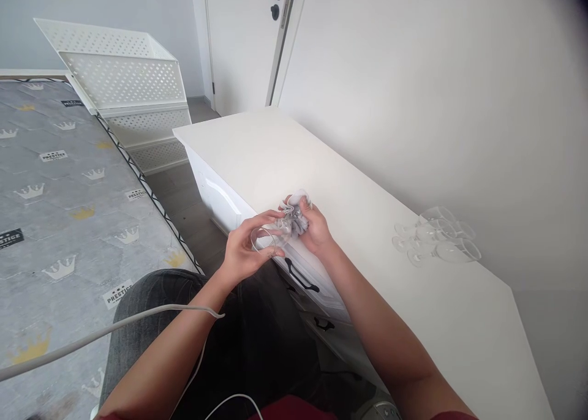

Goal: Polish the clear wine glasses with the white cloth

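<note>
My left hand [248,245] is wrapped around the bowl of a clear wine glass [264,240], whose rim faces toward me. In my right hand [315,224] is a bunched grey-white cloth [296,212], pressed around the stem and foot end of that glass. The cloth covers most of the stem. Both hands are close together above the front edge of a white dresser [257,157].
Several clear stemmed glasses [436,236] stand grouped on the dresser top by the wall. Black handles [301,277] stick out from the drawers. A grey mattress [68,193] and white perforated panels [124,77] are on the left. A white cable [110,328] crosses my left forearm.
</note>
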A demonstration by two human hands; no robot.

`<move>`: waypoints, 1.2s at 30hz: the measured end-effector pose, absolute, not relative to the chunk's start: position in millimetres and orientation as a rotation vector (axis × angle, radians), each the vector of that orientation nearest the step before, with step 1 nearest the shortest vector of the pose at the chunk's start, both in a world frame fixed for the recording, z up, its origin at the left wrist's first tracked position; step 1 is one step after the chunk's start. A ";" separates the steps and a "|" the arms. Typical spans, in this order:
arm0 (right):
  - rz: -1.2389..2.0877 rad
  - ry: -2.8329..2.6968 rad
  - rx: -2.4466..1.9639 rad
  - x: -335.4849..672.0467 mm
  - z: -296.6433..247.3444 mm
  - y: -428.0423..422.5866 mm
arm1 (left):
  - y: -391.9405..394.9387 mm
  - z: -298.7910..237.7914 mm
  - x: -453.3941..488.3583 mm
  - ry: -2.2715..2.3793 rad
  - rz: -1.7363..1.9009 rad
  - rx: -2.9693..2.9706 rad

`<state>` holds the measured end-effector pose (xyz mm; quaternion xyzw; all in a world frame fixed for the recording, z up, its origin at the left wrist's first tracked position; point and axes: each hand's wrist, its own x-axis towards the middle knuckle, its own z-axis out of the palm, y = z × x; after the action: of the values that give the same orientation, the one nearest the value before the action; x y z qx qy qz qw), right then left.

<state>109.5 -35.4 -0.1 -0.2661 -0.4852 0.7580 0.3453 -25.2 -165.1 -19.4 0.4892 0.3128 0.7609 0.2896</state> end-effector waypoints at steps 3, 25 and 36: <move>1.935 -1.242 -0.701 109.9 3.5 -35.9 | -165.4 -21.5 -24.9 0.864 2.017 1.277; 0.561 -2.606 -0.334 117.4 -5.0 -43.0 | -156.9 -29.8 -38.4 1.180 2.232 1.141; 0.408 -2.661 -0.375 110.9 -3.1 -38.7 | -148.3 -37.0 -46.8 1.010 2.173 1.142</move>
<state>110.9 -38.7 -3.1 -0.1349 -0.9571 0.1467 0.2104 -46.8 -148.3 -37.0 0.4175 0.3694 0.7944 0.2411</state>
